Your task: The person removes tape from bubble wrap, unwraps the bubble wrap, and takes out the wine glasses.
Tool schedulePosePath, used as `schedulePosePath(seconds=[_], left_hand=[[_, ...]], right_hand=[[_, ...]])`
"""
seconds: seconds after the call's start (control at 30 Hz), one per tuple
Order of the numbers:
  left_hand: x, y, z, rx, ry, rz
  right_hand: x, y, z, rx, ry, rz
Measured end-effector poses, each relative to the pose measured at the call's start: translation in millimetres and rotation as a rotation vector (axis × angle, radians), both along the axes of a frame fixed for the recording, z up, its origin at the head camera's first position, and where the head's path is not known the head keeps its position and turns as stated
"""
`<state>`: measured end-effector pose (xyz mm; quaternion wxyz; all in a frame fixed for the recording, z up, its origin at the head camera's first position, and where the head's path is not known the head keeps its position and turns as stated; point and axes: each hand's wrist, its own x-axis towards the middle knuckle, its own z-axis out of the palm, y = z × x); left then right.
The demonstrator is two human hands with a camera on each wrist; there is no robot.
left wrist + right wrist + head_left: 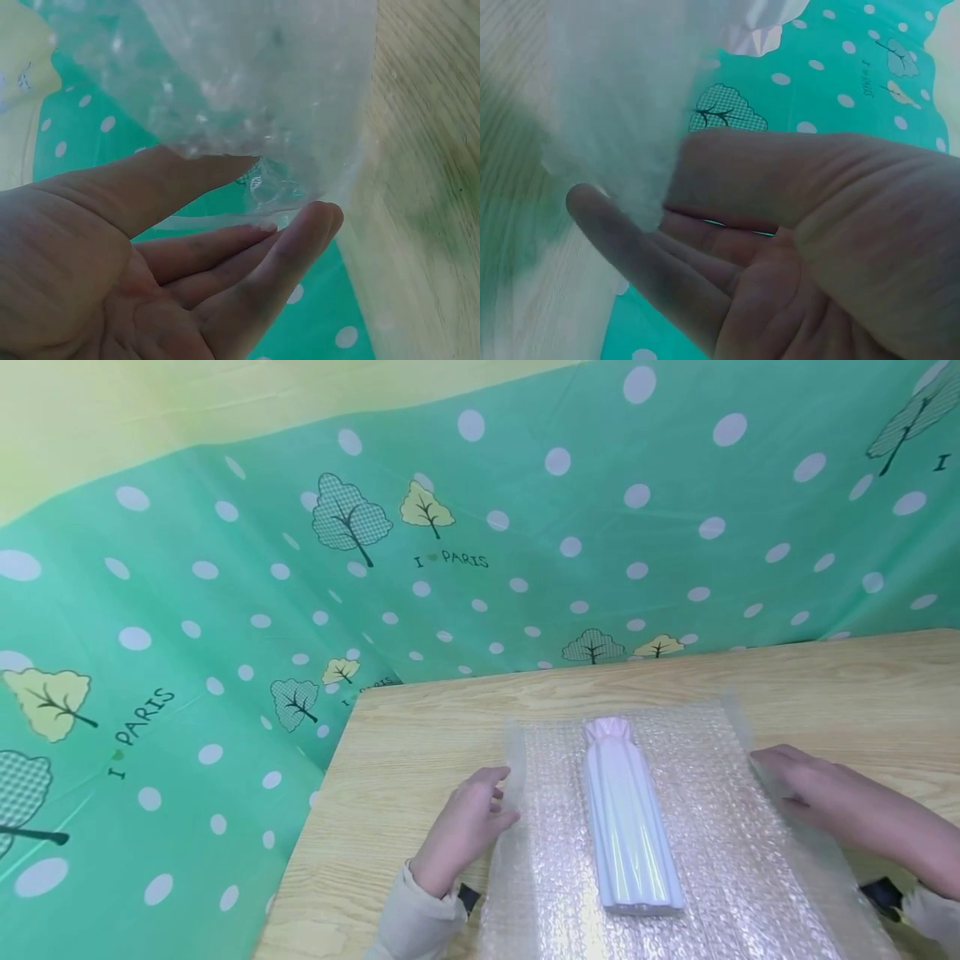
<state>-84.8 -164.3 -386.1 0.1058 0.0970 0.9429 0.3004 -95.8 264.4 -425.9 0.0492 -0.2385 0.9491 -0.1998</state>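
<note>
A pale, glossy fluted vase [632, 827] with a pinkish gathered neck lies on its side on a sheet of clear bubble wrap [720, 827]. At the sheet's left edge, my left hand [468, 818] has its thumb and fingers around the plastic; in the left wrist view the bubble wrap [247, 82] passes between them with a visible gap. My right hand [821, 789] holds the opposite edge. In the right wrist view, the bubble wrap [630, 112] comes down between the thumb and fingers of that hand [780, 247]. Neither hand touches the vase.
The sheet lies on a light wood-grain table [405, 760]. Behind and to the left hangs a green cloth [247, 543] with white dots, trees and lettering. A dark device [883, 893] sits at the right wrist, by the sleeve.
</note>
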Motion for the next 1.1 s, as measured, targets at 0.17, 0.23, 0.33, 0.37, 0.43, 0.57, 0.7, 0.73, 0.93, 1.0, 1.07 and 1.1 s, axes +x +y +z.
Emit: schedulePosePath(seconds=[0.17, 0.23, 0.33, 0.37, 0.43, 0.57, 0.7, 0.73, 0.93, 1.0, 1.07, 1.1], left_hand=[[0.1, -3.1, 1.9, -0.018, -0.004, 0.016], [0.1, -4.5, 1.8, -0.039, 0.000, 0.019], [0.1, -6.5, 2.2, -0.070, 0.002, 0.022], [0.0, -7.3, 1.8, -0.075, 0.005, 0.020], [0.2, -9.0, 1.8, -0.085, 0.011, 0.020], [0.7, -11.8, 2.3, -0.129, 0.034, 0.028], [1.1, -13.6, 1.2, -0.189, 0.030, 0.037], [0.9, -13.9, 0.6, -0.203, 0.030, 0.034], [0.6, -15.0, 1.8, -0.274, 0.023, 0.002], [1.0, -16.5, 2.6, -0.296, 0.015, -0.018], [1.0, -18.3, 3.3, -0.312, 0.014, -0.042], [0.9, -19.5, 2.8, -0.310, 0.015, -0.048]], right_hand=[[-4.5, 4.0, 0.0, 0.069, -0.026, -0.034], [-6.7, 5.6, 0.0, 0.097, -0.034, -0.044], [-8.6, 7.9, -0.9, 0.115, -0.041, -0.045], [-8.8, 8.5, -1.2, 0.117, -0.038, -0.044], [-7.7, 9.9, -2.0, 0.123, -0.040, -0.048], [-6.0, 12.1, -1.4, 0.149, -0.064, -0.066], [-6.1, 12.3, 0.9, 0.169, -0.097, -0.080], [-6.3, 12.3, 1.6, 0.174, -0.099, -0.082], [-5.9, 16.7, -1.1, 0.180, -0.091, -0.085], [-5.1, 18.2, -1.5, 0.183, -0.081, -0.089], [-3.8, 18.3, -0.1, 0.180, -0.062, -0.090], [-3.6, 17.8, 1.0, 0.180, -0.057, -0.091]])
